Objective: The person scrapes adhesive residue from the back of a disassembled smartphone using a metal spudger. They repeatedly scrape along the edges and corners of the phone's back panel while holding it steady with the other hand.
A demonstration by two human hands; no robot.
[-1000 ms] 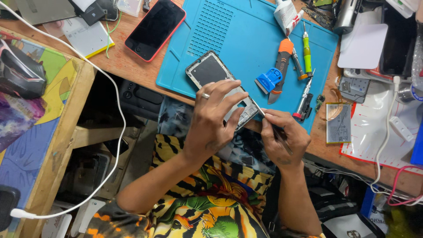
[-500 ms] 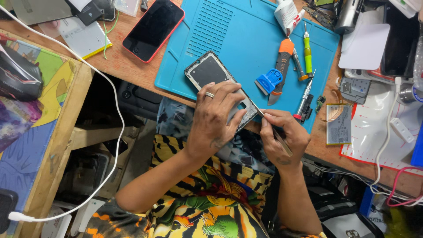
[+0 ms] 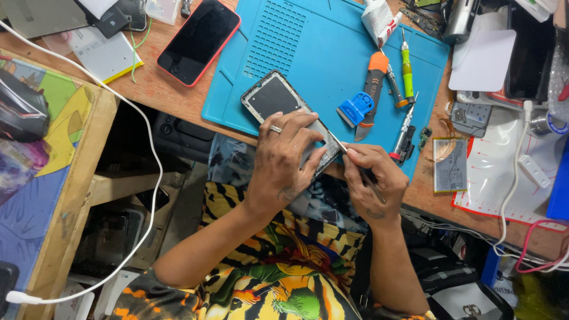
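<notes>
While the left hand (image 3: pixel 284 157) clamps down over the lower end of the opened phone (image 3: pixel 278 101), fingers curled and pressed around its frame, the right hand (image 3: pixel 370 178) pinches a thin metal tool (image 3: pixel 355 163) between thumb and forefinger, tip at the phone's lower right edge. Ring on one left finger. Phone sits frame centre, angled diagonally, upper end resting on the blue work mat (image 3: pixel 308 41), lower end over the desk edge near the lap.

Just right of the hands on the mat: black-tipped driver (image 3: pixel 405 133), blue scraper (image 3: pixel 355 109), orange-and-grey utility tool (image 3: pixel 372 83), green screwdriver (image 3: pixel 406 68). White tube (image 3: pixel 376 18) at the mat's top edge.

Right of the mat: flat battery (image 3: pixel 450 165) on the wooden desk (image 3: pixel 178 101), small grey module (image 3: pixel 471 118) above it, white sheet with red border (image 3: pixel 492 172) under a white cable (image 3: pixel 515 172). White card (image 3: pixel 481 59) upper right, dark device (image 3: pixel 529 53) beside it.

Upper left: red-cased phone (image 3: pixel 198 41), screen dark, lying partly off the mat's left edge. Pale notepad (image 3: pixel 104 53) further left. Long white charging cable (image 3: pixel 148 178) runs from upper left down to lower left. Colourful wooden panel (image 3: pixel 47 178) fills the left side.
</notes>
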